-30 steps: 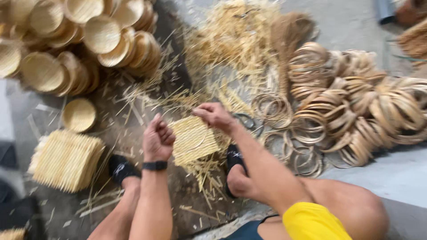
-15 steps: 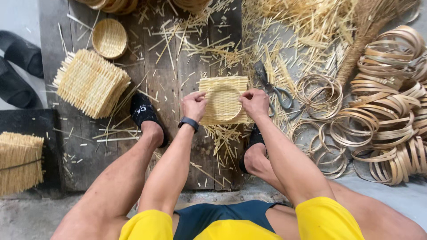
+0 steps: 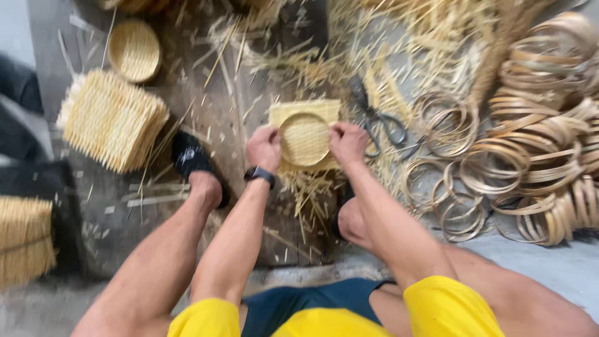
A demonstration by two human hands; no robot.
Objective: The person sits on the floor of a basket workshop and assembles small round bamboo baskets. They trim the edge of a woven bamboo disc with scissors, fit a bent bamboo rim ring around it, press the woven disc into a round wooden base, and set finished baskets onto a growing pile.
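Observation:
A square woven bamboo mat [image 3: 312, 112] lies under a round bamboo ring [image 3: 304, 138] that presses into its middle. My left hand [image 3: 264, 148], with a black band at the wrist, grips the ring's left side. The ring's right side is held by my right hand [image 3: 348, 143]. Both hands hold the mat and ring together just above the wooden board, between my two feet in black sandals [image 3: 190, 157].
Scissors [image 3: 379, 122] lie right of my hands among loose bamboo strips. A heap of bamboo rings [image 3: 536, 131] fills the right side. A stack of square woven mats [image 3: 112, 122] and a finished round basket [image 3: 134, 50] sit at the left. Another bundle [image 3: 25, 246] is at lower left.
The view has swung down and closer. My hands went from handling the flat mat to pressing a round ring into it, which now shows a bowl shape.

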